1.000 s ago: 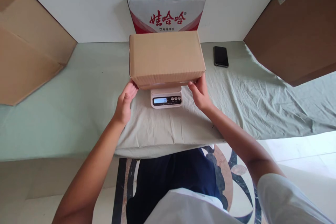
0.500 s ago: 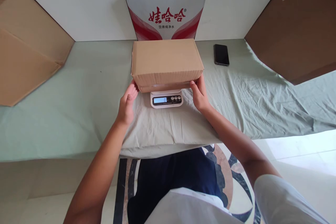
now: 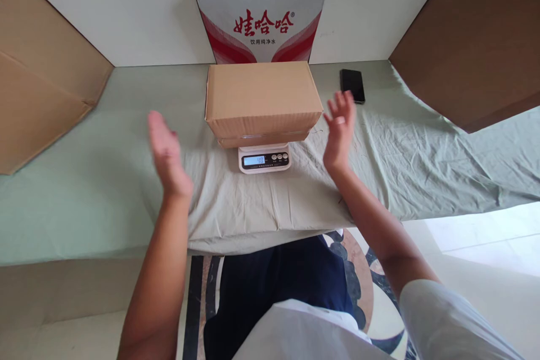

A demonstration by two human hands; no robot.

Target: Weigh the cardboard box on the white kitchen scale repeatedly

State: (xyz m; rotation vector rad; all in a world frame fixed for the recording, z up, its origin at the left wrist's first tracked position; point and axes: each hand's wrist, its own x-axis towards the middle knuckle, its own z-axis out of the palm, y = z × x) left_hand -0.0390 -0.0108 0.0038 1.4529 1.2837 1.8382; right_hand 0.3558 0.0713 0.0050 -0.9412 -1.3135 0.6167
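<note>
A brown cardboard box (image 3: 264, 90) rests on a small white digital scale (image 3: 265, 169) on the cloth-covered surface. The scale's lit display seems to read 48; its platform is hidden beneath the box. To the left of the box, my left hand (image 3: 166, 152) is held up with its fingers stretched out, a little blurred and holding nothing. My right hand (image 3: 340, 132) is just right of the box, fingers spread, apart from the cardboard. A black phone (image 3: 352, 85) lies right behind its fingertips.
Behind the box stands a white and red carton (image 3: 261, 22) against white panels. Large cardboard boxes flank the surface on the left (image 3: 46, 79) and right (image 3: 468, 50). A wrinkled pale green cloth (image 3: 126, 197) covers the surface up to its front edge.
Both hands have let go of the box and moved outward, the left one farther. The box now sits by itself on the scale, whose display went from 0 to about 48.
</note>
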